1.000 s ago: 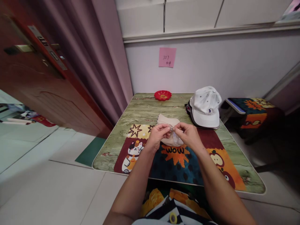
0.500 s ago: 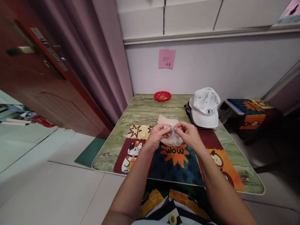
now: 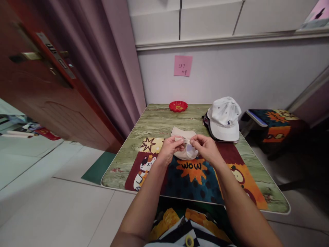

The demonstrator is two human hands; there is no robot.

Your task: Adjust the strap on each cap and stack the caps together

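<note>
A beige cap [image 3: 185, 155] lies on the patterned mat in the middle of the table, partly hidden by my hands. My left hand [image 3: 171, 148] pinches one end of the cap's narrow strap above it. The strap's other side is between the thumb and fingers of my right hand [image 3: 205, 145], just to the right. My fingertips are close together, and the small details between them are hard to make out.
White cap [image 3: 224, 118] sits on darker caps at the table's back right. A red scalloped dish [image 3: 178, 106] stands near the wall. The patterned mat [image 3: 195, 185] covers the table's [image 3: 120, 151] front middle. A stool [image 3: 277, 118] is at the right.
My left hand has shifted slightly left, and the fingertips of my two hands are a little farther apart. The beige cap has moved slightly left with them.
</note>
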